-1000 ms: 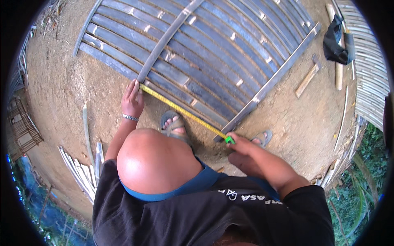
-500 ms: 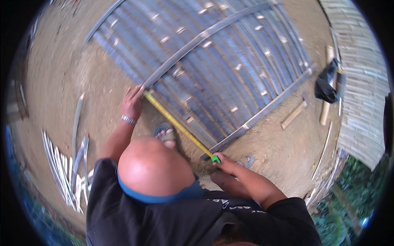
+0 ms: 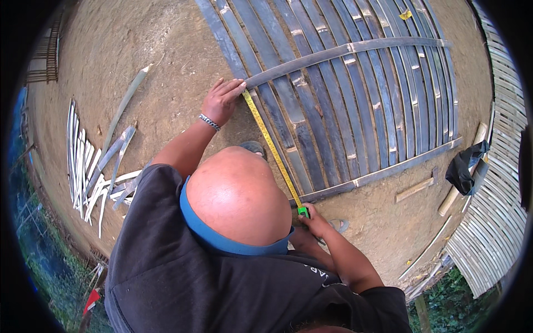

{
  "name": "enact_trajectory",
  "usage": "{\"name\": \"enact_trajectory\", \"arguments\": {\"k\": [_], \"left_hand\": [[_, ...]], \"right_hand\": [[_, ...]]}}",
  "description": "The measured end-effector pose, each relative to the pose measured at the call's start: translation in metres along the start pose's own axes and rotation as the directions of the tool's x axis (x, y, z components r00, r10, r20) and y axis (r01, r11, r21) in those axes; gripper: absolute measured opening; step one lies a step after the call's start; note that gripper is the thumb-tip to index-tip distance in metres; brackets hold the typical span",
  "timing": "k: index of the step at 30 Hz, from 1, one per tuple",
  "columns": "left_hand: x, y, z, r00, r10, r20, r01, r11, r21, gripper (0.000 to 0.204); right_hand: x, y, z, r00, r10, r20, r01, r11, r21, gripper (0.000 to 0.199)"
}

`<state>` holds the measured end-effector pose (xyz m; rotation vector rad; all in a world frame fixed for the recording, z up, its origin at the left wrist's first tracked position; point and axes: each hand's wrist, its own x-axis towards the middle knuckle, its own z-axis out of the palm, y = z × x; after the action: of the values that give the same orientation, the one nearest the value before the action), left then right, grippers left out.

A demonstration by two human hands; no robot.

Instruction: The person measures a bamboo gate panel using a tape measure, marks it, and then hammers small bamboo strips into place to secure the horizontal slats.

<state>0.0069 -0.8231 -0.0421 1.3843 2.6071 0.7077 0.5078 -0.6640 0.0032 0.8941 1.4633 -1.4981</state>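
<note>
A yellow tape measure blade (image 3: 270, 143) is stretched along the near left edge of a panel of dark split-bamboo slats (image 3: 333, 119). My left hand (image 3: 222, 101), with a bracelet at its wrist, presses the blade's far end against the end of the middle cross strip (image 3: 311, 61). At the panel's near corner my right hand (image 3: 316, 221) grips the green tape measure case (image 3: 303, 212), close to the lower cross strip (image 3: 383, 169). The fingertips of my left hand partly cover the blade's end.
Cut bamboo strips (image 3: 83, 166) lie heaped on the dirt ground at left, beside a longer strip (image 3: 126, 102). To the right are a wooden-handled hammer (image 3: 415, 190), a black plastic bag (image 3: 465, 169), a bamboo pole (image 3: 448, 201) and a slatted bamboo surface (image 3: 491, 222).
The view has shifted and turned, so the panel appears further right. Both hands keep their places on the stretched tape, at the middle cross strip and the near corner.
</note>
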Motion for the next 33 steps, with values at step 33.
{"name": "enact_trajectory", "arguments": {"k": [33], "left_hand": [[0.036,-0.027,-0.02,0.659,-0.521,0.542,0.746,0.543,-0.386,0.044]], "right_hand": [[-0.036,0.012,-0.018,0.918,-0.024,-0.396,0.193,0.899,0.393,0.061]]}}
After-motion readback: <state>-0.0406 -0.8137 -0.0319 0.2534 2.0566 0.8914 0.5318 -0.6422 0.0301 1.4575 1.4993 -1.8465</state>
